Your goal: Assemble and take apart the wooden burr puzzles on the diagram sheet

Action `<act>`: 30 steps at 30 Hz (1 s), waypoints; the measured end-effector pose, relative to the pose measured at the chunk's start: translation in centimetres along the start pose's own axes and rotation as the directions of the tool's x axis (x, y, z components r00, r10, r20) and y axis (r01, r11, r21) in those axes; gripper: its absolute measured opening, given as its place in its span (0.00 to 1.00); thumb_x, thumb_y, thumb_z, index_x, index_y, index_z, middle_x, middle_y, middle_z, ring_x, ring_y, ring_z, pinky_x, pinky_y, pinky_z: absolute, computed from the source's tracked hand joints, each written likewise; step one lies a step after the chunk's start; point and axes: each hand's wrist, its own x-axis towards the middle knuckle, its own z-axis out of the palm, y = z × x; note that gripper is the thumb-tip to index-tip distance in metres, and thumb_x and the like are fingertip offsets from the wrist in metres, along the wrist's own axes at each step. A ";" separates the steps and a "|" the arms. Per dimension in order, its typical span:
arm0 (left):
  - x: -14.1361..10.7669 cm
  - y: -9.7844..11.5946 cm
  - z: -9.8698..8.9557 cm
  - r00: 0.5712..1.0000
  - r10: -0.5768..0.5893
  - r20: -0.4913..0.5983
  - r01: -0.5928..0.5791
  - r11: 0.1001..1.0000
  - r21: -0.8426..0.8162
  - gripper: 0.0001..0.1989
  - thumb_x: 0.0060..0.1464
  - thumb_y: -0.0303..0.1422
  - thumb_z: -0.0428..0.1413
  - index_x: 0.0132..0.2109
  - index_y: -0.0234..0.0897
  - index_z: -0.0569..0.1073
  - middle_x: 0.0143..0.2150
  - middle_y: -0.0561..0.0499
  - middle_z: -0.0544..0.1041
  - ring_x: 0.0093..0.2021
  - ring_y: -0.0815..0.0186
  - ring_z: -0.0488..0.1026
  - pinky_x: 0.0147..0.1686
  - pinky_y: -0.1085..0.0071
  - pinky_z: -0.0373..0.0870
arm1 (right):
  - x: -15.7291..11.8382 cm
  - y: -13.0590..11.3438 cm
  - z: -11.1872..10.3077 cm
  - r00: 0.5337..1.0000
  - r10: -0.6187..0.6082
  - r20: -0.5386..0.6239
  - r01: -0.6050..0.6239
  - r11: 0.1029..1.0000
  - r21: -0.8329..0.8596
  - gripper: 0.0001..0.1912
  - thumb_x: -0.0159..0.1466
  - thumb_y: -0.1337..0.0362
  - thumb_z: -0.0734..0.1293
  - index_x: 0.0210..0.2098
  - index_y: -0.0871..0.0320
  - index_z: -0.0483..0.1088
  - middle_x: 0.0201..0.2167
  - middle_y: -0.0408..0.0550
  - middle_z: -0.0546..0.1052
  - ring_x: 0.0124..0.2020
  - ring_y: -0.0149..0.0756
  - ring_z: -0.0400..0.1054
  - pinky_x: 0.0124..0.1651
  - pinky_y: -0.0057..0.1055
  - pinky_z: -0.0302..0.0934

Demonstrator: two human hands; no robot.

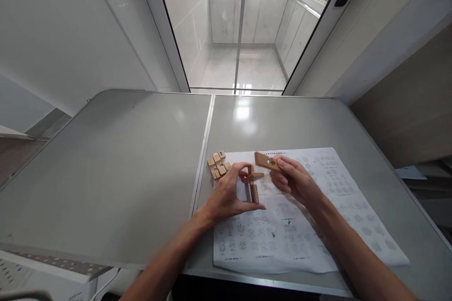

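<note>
My left hand (pixel 226 198) is closed around a small wooden puzzle assembly (pixel 254 193), thumb below and fingers above. A short wooden bar sticks out of that assembly to the right. In my right hand (pixel 295 179), pinched between thumb and fingers, is a flat wooden puzzle piece (pixel 262 160) with a round hole. It tilts above and right of the assembly, apart from it. Beyond my left fingers, several notched wooden puzzle pieces (pixel 216 163) lie close together, one with a dark mark. Under both hands spreads a paper sheet (pixel 303 235) printed with rows of small diagrams.
The grey table (pixel 123 164) has a metal seam (pixel 205 146) running front to back, left of the paper. Behind the table's far edge stands a framed glass door (pixel 222 28). Shelves (pixel 423 183) are at the right, and a white perforated object (pixel 21 275) lies below the front left edge.
</note>
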 end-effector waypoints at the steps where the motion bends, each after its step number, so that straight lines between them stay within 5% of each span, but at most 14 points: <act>1: 0.0 0.0 0.0 1.000 0.019 0.006 -0.019 1.000 0.003 0.51 0.41 0.49 0.77 0.66 0.46 0.61 0.59 0.43 0.74 0.54 0.50 0.79 0.56 0.51 0.78 | 0.1 0.0 -0.1 0.998 -0.024 -0.057 0.022 0.999 -0.023 0.21 0.70 0.42 0.69 0.38 0.54 0.69 0.20 0.36 0.62 0.17 0.29 0.51 0.21 0.31 0.48; 7: 0.3 0.5 -0.2 0.996 0.092 -0.005 -0.092 0.995 0.034 0.48 0.44 0.49 0.76 0.66 0.45 0.63 0.58 0.42 0.74 0.55 0.50 0.77 0.57 0.50 0.77 | 0.7 1.0 0.5 0.926 -0.213 -0.311 0.041 0.877 -0.478 0.21 0.74 0.42 0.65 0.39 0.54 0.72 0.23 0.41 0.69 0.24 0.35 0.61 0.29 0.33 0.57; 13: 0.4 1.1 -0.3 0.993 0.117 -0.007 -0.117 0.992 0.047 0.46 0.46 0.49 0.75 0.67 0.44 0.64 0.60 0.40 0.72 0.60 0.48 0.74 0.57 0.49 0.78 | 0.8 2.0 1.0 0.911 -0.350 -0.217 0.098 0.695 -0.712 0.20 0.76 0.46 0.63 0.39 0.54 0.75 0.32 0.49 0.79 0.29 0.40 0.69 0.36 0.36 0.63; 22: 0.3 0.7 -0.2 0.992 0.124 -0.020 -0.123 0.991 0.060 0.48 0.47 0.48 0.75 0.70 0.46 0.62 0.62 0.41 0.70 0.62 0.47 0.72 0.60 0.47 0.76 | 1.1 3.2 1.1 0.889 -0.457 -0.036 0.186 0.431 -0.883 0.12 0.76 0.55 0.63 0.44 0.54 0.74 0.42 0.54 0.77 0.43 0.48 0.72 0.46 0.42 0.67; 25: 0.2 0.6 -0.2 0.993 0.108 -0.049 -0.106 0.993 0.045 0.50 0.48 0.46 0.75 0.71 0.48 0.59 0.63 0.41 0.70 0.58 0.50 0.75 0.59 0.48 0.77 | 1.1 2.9 1.0 0.857 -0.510 -0.075 0.199 0.461 -0.865 0.13 0.76 0.53 0.63 0.48 0.54 0.74 0.47 0.57 0.76 0.48 0.50 0.72 0.51 0.45 0.68; 30: 0.0 0.3 0.1 0.995 0.042 -0.090 -0.044 0.999 -0.016 0.53 0.46 0.48 0.76 0.71 0.49 0.56 0.64 0.41 0.70 0.57 0.50 0.77 0.58 0.47 0.78 | 0.3 1.3 1.0 0.866 -0.489 -0.100 0.309 0.682 -0.663 0.16 0.79 0.53 0.57 0.48 0.52 0.72 0.41 0.51 0.77 0.43 0.45 0.73 0.49 0.42 0.67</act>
